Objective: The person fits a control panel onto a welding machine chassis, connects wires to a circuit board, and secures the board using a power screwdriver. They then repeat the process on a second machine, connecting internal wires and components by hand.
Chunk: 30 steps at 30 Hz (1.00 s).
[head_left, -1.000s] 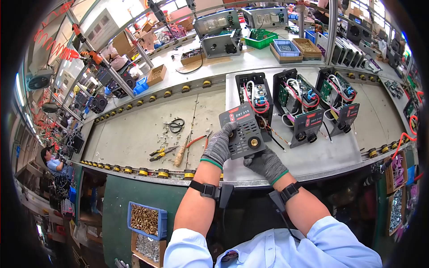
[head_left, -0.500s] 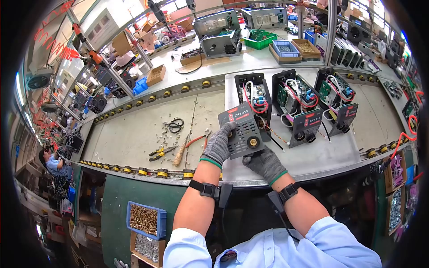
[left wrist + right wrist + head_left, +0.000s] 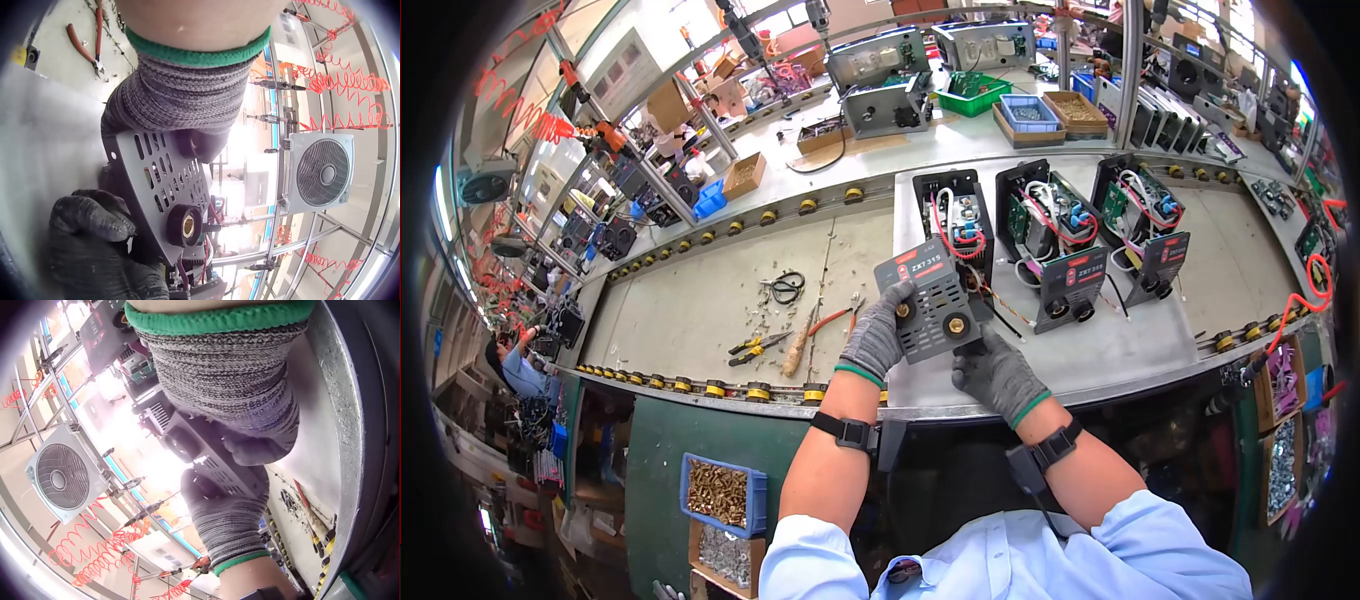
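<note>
A dark grey front panel (image 3: 936, 292), marked ZX7 315, is tilted above the near edge of the metal sheet. It has rows of slots and two round sockets with brass centres. My gloved left hand (image 3: 874, 338) grips its left side, thumb over the front by one socket (image 3: 903, 310). At the lower right corner, beneath the other socket (image 3: 956, 325), my gloved right hand (image 3: 1006, 380) holds the edge with bent fingers, their tips hidden behind the panel. Wires run behind the panel towards an open black welder unit (image 3: 956, 222).
Two more open units (image 3: 1048, 230) stand to the right with panels leaning in front. On the left lie yellow-handled pliers (image 3: 758, 347), red-handled cutters (image 3: 830, 320), a wooden-handled tool (image 3: 798, 350) and scattered bits. A blue bin of brass parts (image 3: 722, 494) sits below the bench edge.
The head view has shifted slightly. The panel has turned a little anticlockwise in both hands, and my right hand has moved slightly relative to its lower corner.
</note>
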{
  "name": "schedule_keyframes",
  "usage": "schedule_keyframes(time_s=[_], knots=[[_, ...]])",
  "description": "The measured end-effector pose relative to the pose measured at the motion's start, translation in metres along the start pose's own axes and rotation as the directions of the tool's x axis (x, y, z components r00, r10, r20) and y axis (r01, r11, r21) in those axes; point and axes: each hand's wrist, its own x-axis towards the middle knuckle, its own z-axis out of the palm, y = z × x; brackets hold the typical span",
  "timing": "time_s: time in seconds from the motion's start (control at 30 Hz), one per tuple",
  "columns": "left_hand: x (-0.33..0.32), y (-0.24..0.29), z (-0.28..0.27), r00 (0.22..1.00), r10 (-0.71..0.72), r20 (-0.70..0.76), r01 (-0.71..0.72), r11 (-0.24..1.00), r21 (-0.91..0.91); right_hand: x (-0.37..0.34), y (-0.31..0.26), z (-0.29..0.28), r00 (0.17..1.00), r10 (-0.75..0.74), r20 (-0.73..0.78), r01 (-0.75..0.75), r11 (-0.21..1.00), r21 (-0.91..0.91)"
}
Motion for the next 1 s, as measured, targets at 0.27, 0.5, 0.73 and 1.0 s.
schedule_keyframes(time_s=[0.27, 0.5, 0.73, 1.0], knots=[[-0.021, -0.013, -0.013, 0.996, 0.087, 0.004, -0.088, 0.996, 0.02, -0.149, -0.023, -0.046, 0.872, -0.467, 0.148, 0.433, 0.593, -0.679], [-0.03, -0.021, 0.01, 0.92, 0.388, 0.06, -0.38, 0.843, 0.381, -0.239, -0.043, -0.064, 0.83, -0.508, 0.229, 0.454, 0.377, -0.807], [-0.026, -0.032, -0.006, 0.847, 0.46, 0.265, -0.528, 0.781, 0.334, -0.227, -0.06, -0.021, 0.81, -0.306, 0.5, 0.491, -0.111, -0.864], [-0.041, -0.02, 0.008, 0.872, 0.383, 0.306, -0.481, 0.791, 0.379, -0.165, -0.086, 0.046, 0.712, 0.013, 0.702, 0.602, -0.525, -0.601]])
